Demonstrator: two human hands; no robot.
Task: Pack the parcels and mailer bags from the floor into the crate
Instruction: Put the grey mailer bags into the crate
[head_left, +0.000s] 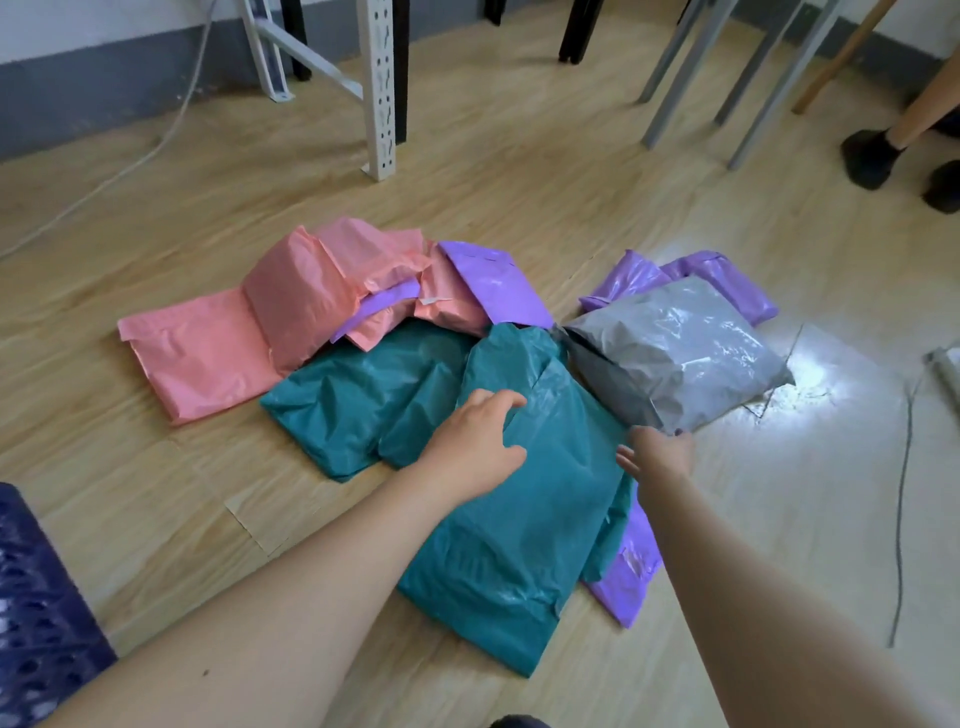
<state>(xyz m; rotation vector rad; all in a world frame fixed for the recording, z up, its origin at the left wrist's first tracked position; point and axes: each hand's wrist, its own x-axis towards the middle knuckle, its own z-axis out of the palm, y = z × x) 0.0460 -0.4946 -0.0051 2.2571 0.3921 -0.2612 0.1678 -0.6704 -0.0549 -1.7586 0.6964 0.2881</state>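
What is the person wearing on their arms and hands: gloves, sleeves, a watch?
Nothing that shows. The left hand and the right hand are bare, with no gloves, rings, watch or wristband. No sleeve is in view either: both arms are uncovered right down to the picture's bottom edge.

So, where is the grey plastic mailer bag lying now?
In the head view the grey plastic mailer bag lies on the wooden floor right of centre, partly over purple mailer bags, beside the teal plastic mailer bag, just beyond the right hand.
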